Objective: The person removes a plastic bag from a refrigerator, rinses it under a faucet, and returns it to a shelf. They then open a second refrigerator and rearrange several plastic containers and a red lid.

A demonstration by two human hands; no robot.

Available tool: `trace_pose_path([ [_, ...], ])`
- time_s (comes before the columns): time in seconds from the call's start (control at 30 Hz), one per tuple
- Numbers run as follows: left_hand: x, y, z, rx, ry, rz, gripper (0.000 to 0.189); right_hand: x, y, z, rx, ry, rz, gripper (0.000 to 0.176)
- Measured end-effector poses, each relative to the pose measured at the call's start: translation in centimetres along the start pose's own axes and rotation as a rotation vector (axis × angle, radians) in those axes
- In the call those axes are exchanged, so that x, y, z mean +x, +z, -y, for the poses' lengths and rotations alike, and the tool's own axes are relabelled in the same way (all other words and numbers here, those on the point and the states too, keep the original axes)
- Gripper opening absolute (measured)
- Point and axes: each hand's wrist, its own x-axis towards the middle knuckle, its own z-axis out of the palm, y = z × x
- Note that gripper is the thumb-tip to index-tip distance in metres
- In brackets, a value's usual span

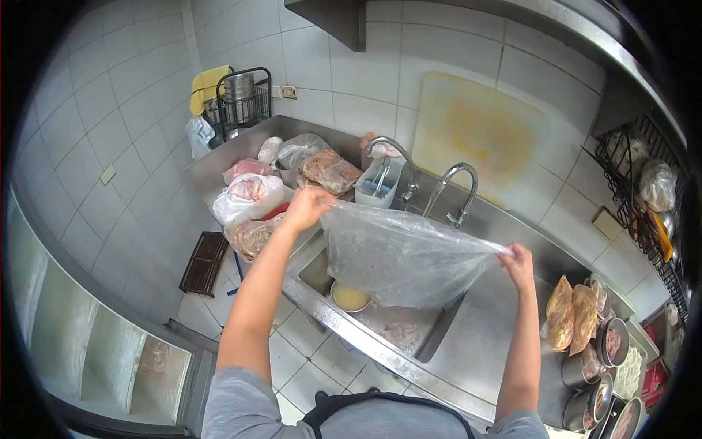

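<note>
A clear plastic bag (409,256) is stretched wide between my two hands, hanging over the sink (431,340). My left hand (308,208) pinches its upper left corner, and my right hand (519,265) grips the upper right corner, where the plastic bunches up. Behind the bag, part of the sink basin and the lower ends of things at the back are hidden. A small round bowl with yellowish contents (349,297) sits in the basin below the bag's left side.
Bagged meat (329,171) and a white plastic bag (245,196) crowd the left counter. Two curved taps (462,192) stand behind the sink, near a white container (380,183) with utensils. A stained cutting board (479,139) leans on the wall. Metal pots (613,342) and bags line the right.
</note>
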Motion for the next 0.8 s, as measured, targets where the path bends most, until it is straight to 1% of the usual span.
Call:
trace_pose_path([
  [0.03, -1.1, 1.0, 1.3, -0.021, -0.038, 0.036, 0.013, -0.6, 0.3, -1.4, 0.226, -0.004, -0.025, 0.012],
  [0.07, -3.0, 2.7, 3.2, -0.045, -0.087, 0.081, 0.013, -1.7, 1.2, -4.8, 0.142, 0.179, 0.04, 0.012],
  [0.1, -4.0, 4.5, 6.7, 0.318, 0.033, 0.35, 0.014, -3.2, 1.5, -6.2, -0.346, -0.008, 0.247, 0.011],
  [0.13, -4.7, 5.0, 6.3, 0.333, 0.029, 0.273, 0.012, -3.2, 2.0, -6.6, -0.831, -0.223, 0.438, 0.011],
  [0.2, -3.2, 4.8, 5.9, 0.252, 0.034, 0.084, 0.011, -1.6, 1.7, -5.1, -0.71, -0.159, 0.18, 0.011],
  [0.23, -2.8, 3.4, 4.5, 0.262, 0.081, 0.004, 0.011, -1.2, 1.6, -3.7, -0.644, -0.118, 0.074, 0.011],
  [0.27, -2.4, 0.9, 1.9, 0.283, 0.121, -0.085, 0.012, -0.3, 1.1, -1.7, -0.673, -0.128, 0.012, 0.012],
  [0.3, -2.2, -1.4, -0.3, 0.202, 0.1, -0.159, 0.017, -0.8, 1.4, 2.2, -0.504, -0.05, -0.022, 0.013],
  [0.33, -2.1, -2.7, -1.1, 0.199, 0.095, -0.188, 0.02, -0.9, 1.4, 3.4, -0.543, -0.088, -0.081, 0.015],
  [0.37, -2.3, -3.0, 0.1, 0.078, 0.104, -0.241, 0.021, -0.6, 1.5, 3.0, -0.341, -0.089, -0.036, 0.017],
  [0.4, -3.3, -2.6, 0.5, 0.11, -0.039, -0.282, 0.019, -0.3, 2.0, 1.3, -0.319, -0.112, 0.027, 0.02],
  [0.43, -4.2, -2.5, 2.7, 0.322, -0.081, -0.075, 0.019, 0.0, 2.4, -1.8, -0.649, -0.202, -0.01, 0.021],
  [0.47, -6.0, -2.1, 5.3, 0.296, -0.024, -0.092, 0.018, 1.7, 2.6, -0.2, -0.61, 0.102, 0.333, 0.023],
  [0.5, -8.5, -3.0, 5.3, 0.294, 0.011, -0.198, 0.017, 3.5, 2.8, -4.7, -0.463, -0.229, -0.001, 0.021],
  [0.53, -10.9, -4.2, 4.2, 0.293, 0.066, -0.289, 0.017, 2.9, 5.2, 2.4, -0.386, -0.045, 0.219, 0.016],
  [0.57, -14.0, -6.5, 3.0, 0.266, 0.045, -0.386, 0.017, 4.8, 5.9, 2.5, -0.186, -0.131, 0.308, 0.013],
  [0.6, -17.0, -8.7, 1.2, 0.232, 0.045, -0.473, 0.017, 5.4, 7.7, 4.3, -0.041, -0.168, 0.307, 0.016],
  [0.67, -22.9, -12.5, -1.4, 0.209, 0.036, -0.601, 0.019, 7.5, 10.9, 8.3, -0.2, -0.271, 0.449, 0.018],
  [0.7, -26.0, -14.8, -2.7, 0.226, 0.025, -0.644, 0.021, 7.2, 13.8, 10.3, -0.161, -0.326, 0.453, 0.019],
  [0.73, -29.1, -17.1, -4.5, 0.257, -0.07, -0.652, 0.024, 5.6, 17.1, 13.1, -0.119, -0.38, 0.454, 0.02],
  [0.77, -32.1, -18.7, -5.2, 0.288, -0.111, -0.692, 0.025, 4.3, 20.2, 15.5, -0.076, -0.431, 0.453, 0.02],
  [0.8, -34.9, -20.3, -6.9, 0.294, -0.18, -0.742, 0.026, 3.9, 23.0, 17.1, -0.018, -0.477, 0.575, 0.018],
])
